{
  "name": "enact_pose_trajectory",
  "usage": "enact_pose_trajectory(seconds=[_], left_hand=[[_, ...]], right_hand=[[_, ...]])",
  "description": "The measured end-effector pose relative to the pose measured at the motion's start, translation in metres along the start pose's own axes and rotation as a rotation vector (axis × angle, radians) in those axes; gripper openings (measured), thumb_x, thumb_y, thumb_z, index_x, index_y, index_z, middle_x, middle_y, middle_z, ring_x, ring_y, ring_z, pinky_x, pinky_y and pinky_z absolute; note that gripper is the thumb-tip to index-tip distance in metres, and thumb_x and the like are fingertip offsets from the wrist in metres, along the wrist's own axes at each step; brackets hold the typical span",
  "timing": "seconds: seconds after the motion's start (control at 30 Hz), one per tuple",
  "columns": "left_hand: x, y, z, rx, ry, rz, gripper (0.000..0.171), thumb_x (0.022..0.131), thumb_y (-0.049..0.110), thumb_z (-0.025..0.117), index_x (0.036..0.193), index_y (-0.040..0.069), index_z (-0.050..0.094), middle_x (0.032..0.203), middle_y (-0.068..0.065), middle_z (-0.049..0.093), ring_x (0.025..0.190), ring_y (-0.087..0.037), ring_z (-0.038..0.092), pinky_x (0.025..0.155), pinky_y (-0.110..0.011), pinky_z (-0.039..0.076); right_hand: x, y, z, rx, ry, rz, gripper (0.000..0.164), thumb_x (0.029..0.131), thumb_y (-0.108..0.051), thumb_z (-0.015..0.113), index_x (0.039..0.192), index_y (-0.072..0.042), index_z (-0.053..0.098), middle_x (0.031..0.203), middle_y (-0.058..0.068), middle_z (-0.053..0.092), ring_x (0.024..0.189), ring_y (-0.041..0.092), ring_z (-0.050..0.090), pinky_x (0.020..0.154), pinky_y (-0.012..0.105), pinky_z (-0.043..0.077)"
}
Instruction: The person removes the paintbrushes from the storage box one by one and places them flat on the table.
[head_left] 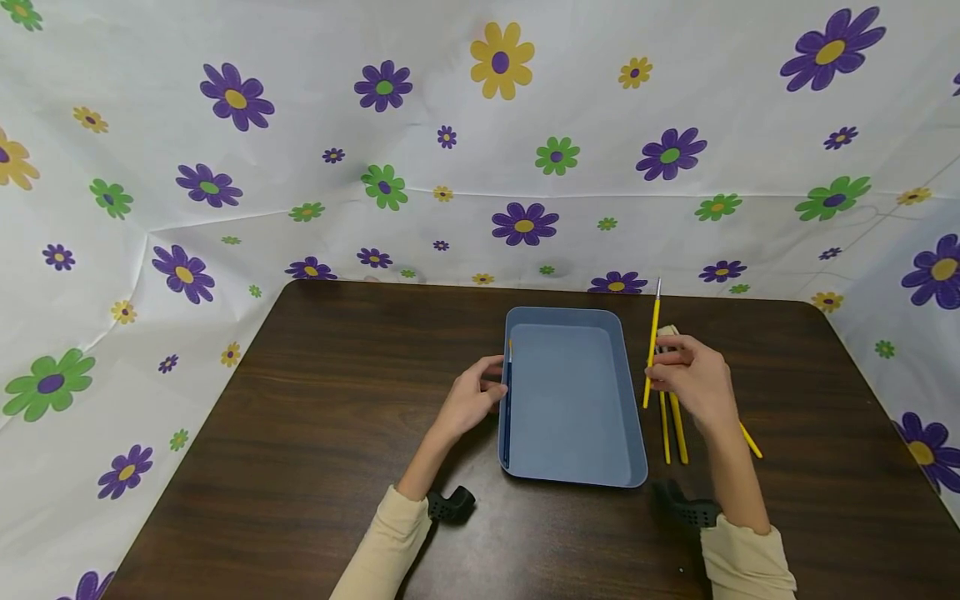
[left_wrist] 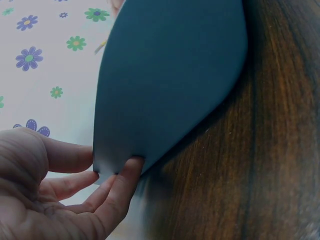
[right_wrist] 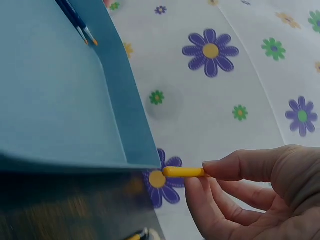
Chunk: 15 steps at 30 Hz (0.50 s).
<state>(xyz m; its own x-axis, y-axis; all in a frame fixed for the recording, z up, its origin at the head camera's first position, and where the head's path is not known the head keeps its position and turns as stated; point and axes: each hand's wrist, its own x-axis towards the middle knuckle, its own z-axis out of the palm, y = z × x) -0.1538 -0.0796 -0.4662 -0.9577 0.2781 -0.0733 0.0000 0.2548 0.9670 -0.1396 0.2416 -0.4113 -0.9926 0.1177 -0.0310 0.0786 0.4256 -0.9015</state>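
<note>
A grey-blue rectangular tray [head_left: 570,408] lies on the table. My left hand [head_left: 467,400] grips its left wall; in the left wrist view the thumb is at the rim and the fingertips [left_wrist: 134,162] press the outer side. Dark blue paintbrushes [right_wrist: 75,17] with orange tips lie inside along that wall. Beyond the tray's right side, my right hand [head_left: 697,383] pinches a yellow paintbrush [head_left: 653,333] between thumb and fingers, its bristle end pointing away from me. The butt of its handle [right_wrist: 182,172] shows close to the tray rim in the right wrist view.
More yellow paintbrushes [head_left: 678,433] lie on the table under and near my right hand, one with wide pale bristles [head_left: 667,331]. Another yellow handle [head_left: 751,440] pokes out beside the right wrist. A flower-patterned sheet [head_left: 450,217] hangs behind the dark wooden table [head_left: 337,383].
</note>
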Motion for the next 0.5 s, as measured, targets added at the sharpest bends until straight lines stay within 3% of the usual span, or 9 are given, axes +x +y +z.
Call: enact_pose_trajectory(seconds=[0.1,0.27,0.5], left_hand=[[0.0,0.0,0.0,-0.001,0.0,0.001,0.049,0.1,-0.002,0.059,0.148,-0.003,0.051,0.135,-0.026,0.059,0.107,-0.035,0.068,0.075,-0.04,0.062],[0.0,-0.001,0.0,-0.002,0.001,0.006,0.049,0.099,-0.002,0.059,0.147,-0.004,0.051,0.134,-0.026,0.06,0.106,-0.035,0.069,0.073,-0.04,0.062],[0.002,-0.003,0.001,0.006,0.009,0.01,0.048,0.098,-0.003,0.06,0.146,-0.004,0.052,0.132,-0.027,0.061,0.105,-0.035,0.069,0.072,-0.039,0.062]], right_hand=[[0.0,0.003,-0.006,-0.035,0.019,0.001,0.046,0.096,0.005,0.068,0.137,0.016,0.053,0.102,0.027,0.069,0.069,0.0,0.067,0.066,0.024,0.061],[-0.001,0.011,-0.016,-0.144,0.052,-0.003,0.043,0.095,0.005,0.069,0.133,0.018,0.055,0.101,0.031,0.069,0.07,0.014,0.073,0.063,0.026,0.061],[-0.003,0.023,-0.028,-0.255,0.035,0.021,0.041,0.094,0.006,0.068,0.13,0.021,0.054,0.099,0.034,0.068,0.069,0.025,0.073,0.059,0.026,0.06]])
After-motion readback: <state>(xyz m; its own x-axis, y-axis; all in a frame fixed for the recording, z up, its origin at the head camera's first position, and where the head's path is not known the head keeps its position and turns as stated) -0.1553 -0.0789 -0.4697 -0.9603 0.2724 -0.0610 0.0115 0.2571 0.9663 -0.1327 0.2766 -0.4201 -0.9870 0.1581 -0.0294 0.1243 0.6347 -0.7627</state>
